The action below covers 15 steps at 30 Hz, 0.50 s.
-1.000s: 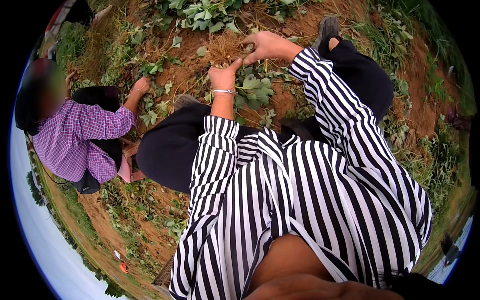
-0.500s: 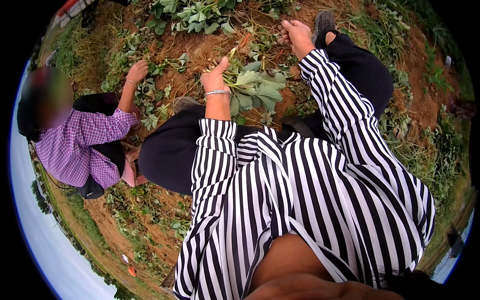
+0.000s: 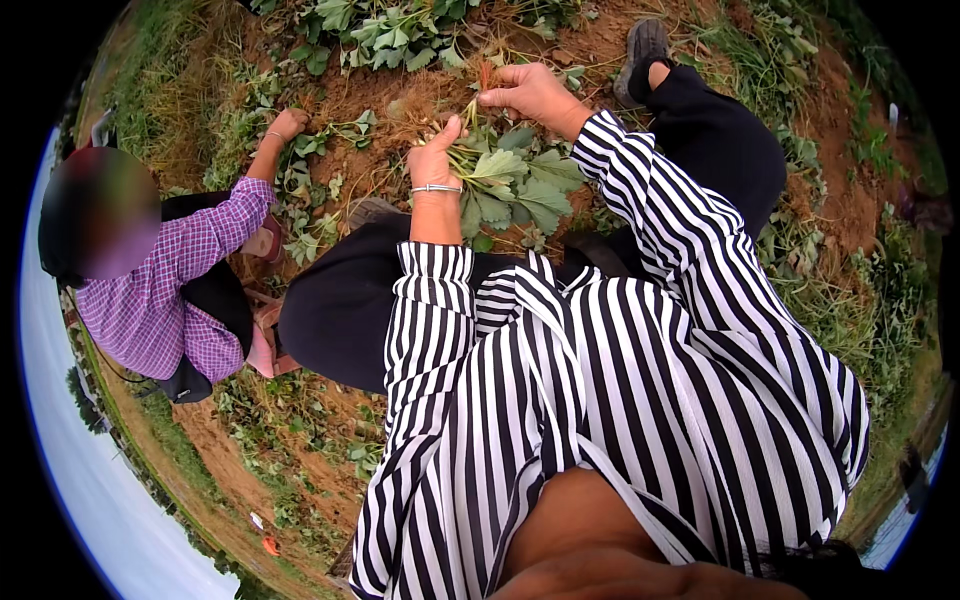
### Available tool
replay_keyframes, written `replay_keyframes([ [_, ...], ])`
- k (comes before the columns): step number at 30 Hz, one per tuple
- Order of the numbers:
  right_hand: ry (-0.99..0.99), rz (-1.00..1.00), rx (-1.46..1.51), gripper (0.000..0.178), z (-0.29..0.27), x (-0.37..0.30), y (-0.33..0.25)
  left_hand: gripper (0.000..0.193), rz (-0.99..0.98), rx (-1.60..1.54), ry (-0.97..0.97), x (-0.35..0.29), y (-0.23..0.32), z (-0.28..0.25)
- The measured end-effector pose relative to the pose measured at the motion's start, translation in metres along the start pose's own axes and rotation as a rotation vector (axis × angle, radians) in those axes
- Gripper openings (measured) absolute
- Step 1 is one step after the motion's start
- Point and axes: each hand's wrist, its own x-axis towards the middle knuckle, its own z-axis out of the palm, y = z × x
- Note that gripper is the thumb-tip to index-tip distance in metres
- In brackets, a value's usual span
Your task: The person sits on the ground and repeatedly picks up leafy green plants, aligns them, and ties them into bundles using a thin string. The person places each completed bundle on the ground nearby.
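Observation:
My left hand [image 3: 436, 160] is closed around a bunch of strawberry plants [image 3: 515, 182]. Their broad toothed green leaves fan out to the right of the fist, while pale stems and brownish roots stick out on the far side. Just beyond, my right hand [image 3: 538, 98] has its thumb and fingers pinched at a strawberry plant's stem, beside some reddish-orange strands [image 3: 487, 76] at the bunch's far end. What exactly lies between those fingertips is partly hidden. Both hands are held above the soil between my bent legs.
Left of me a co-worker in a purple checked shirt [image 3: 150, 290] squats, one hand [image 3: 290, 124] reaching to the plants on the ground. More leafy plants [image 3: 400, 30] grow ahead. Reddish soil [image 3: 590, 40] shows between them. My shoe [image 3: 645, 62] stands at the far right.
My right hand has moved left to the bunch and now pinches at its stems. The left hand has stayed nearly in place. The co-worker's hand has shifted slightly.

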Motion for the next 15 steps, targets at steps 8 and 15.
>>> replay_keyframes([
  [8,-0.027,-0.38,-0.606,0.026,-0.004,0.005,-0.004,0.017,-0.03,0.127,-0.084,-0.004,-0.001,0.003],
  [15,0.056,-0.123,-1.34,0.018,-0.071,0.008,0.03,0.017,-0.165,-0.094,-0.084,0.002,0.009,-0.002],
])
